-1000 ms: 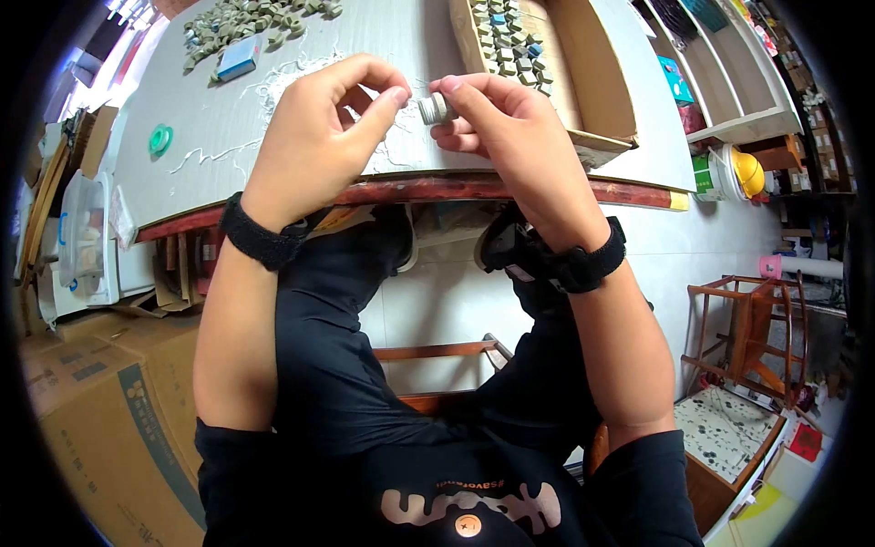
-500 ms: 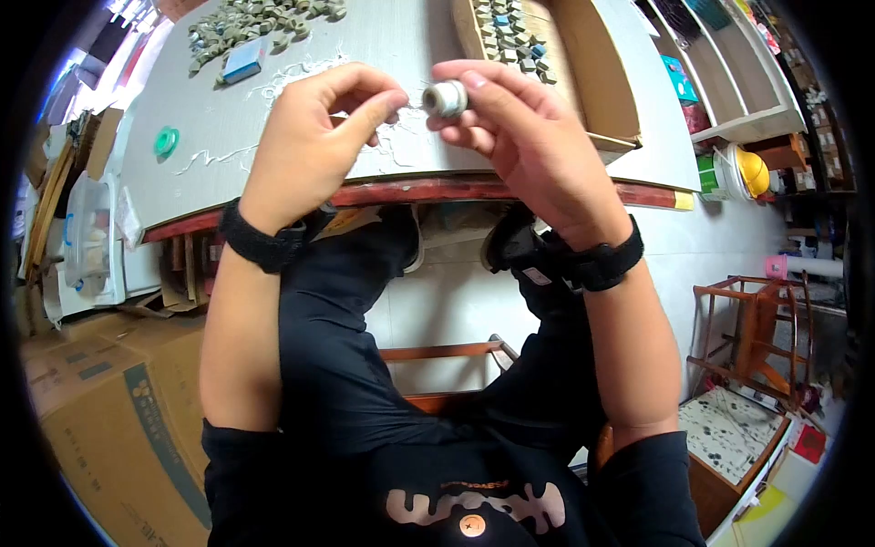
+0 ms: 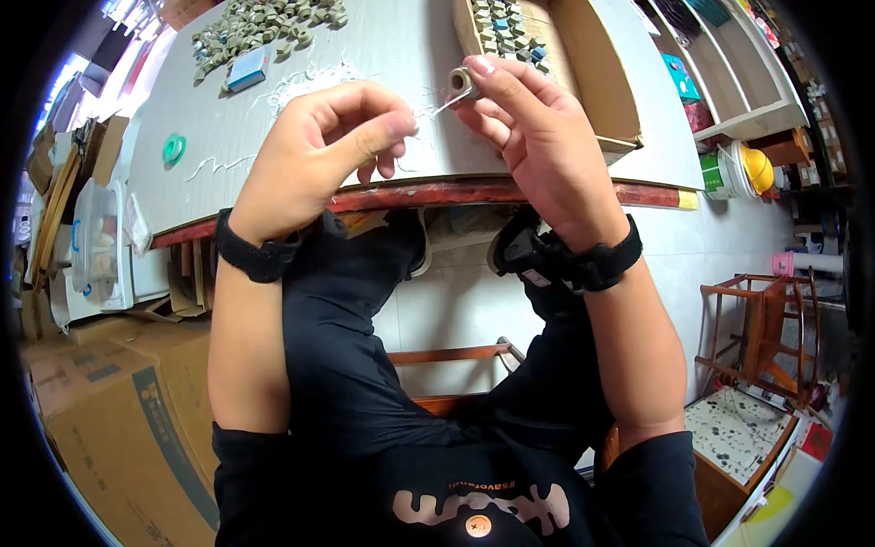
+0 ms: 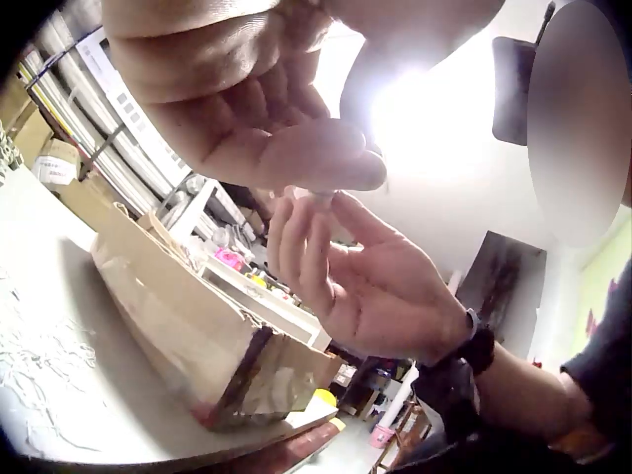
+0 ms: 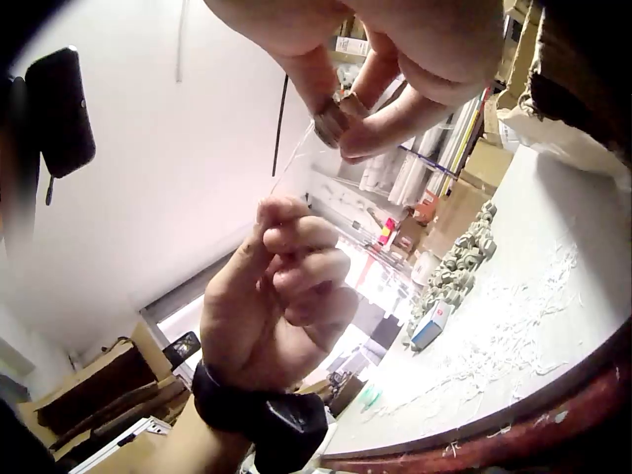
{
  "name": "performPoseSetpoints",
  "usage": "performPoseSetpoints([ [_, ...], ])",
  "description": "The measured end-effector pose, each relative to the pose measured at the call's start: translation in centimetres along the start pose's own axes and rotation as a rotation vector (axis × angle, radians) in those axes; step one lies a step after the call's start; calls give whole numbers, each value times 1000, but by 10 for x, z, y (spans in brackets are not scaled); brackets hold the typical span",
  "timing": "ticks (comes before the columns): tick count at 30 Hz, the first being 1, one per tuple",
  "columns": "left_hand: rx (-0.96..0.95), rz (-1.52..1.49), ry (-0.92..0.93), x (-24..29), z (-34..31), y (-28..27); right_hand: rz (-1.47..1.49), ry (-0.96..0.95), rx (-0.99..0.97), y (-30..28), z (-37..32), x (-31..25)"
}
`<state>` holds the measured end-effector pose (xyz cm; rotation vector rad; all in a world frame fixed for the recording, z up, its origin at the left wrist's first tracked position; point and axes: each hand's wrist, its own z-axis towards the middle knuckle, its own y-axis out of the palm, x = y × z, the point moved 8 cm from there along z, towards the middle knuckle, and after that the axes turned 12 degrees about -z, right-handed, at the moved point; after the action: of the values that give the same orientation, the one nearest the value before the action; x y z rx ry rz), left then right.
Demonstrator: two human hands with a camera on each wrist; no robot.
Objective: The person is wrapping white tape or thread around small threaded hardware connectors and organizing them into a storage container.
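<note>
Just above the near edge of the desk [image 3: 392, 36], a small metal fitting [image 3: 462, 80] is pinched between the thumb and fingertips of our right hand [image 3: 538, 137]. A thin white strand of tape [image 3: 439, 106] runs from it down to our left hand [image 3: 319, 155]. That hand's thumb and forefinger are closed on the strand's end, and its other fingers curl loosely beneath. The right wrist view shows the same line: the fitting [image 5: 331, 118] above, the strand [image 5: 293, 158] slanting down to the pinching left hand [image 5: 276, 291].

As we judge it, the work is winding tape round the fitting, and doing it well depends on tension. We should pull the strand taut and nearly square to the fitting's axis, so each turn lies flat instead of bunching. Our right fingertips ought to grip only the end away from where the tape lands, and roll the fitting in small turns. A hard tug could snap a strand this thin.

Beyond the hands, white scraps [image 3: 301, 82] litter the desk. A cardboard box [image 3: 597, 73] holding small pieces lies to the right, a loose pile of fittings [image 3: 260, 20] sits farther back, and a green roll [image 3: 173, 148] is off to the left.
</note>
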<state>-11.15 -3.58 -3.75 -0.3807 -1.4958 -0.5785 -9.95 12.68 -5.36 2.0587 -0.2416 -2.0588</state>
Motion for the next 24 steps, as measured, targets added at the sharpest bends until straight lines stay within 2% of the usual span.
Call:
performPoseSetpoints([
  [4,6,-84,21,-1,-1,-5,-67,-18,55,-3,0,4],
  [7,41,-190,48,-1,0,-15,-117,-36,27,-3,2,5],
  [10,165,-300,116,1,2,-31,-108,-21,-56,2,2,6],
  [15,306,-245,131,-6,2,-62,12,13,-65,5,-1,3],
  [24,305,-162,101,-7,-1,-61,222,-26,103,-17,2,-3],
])
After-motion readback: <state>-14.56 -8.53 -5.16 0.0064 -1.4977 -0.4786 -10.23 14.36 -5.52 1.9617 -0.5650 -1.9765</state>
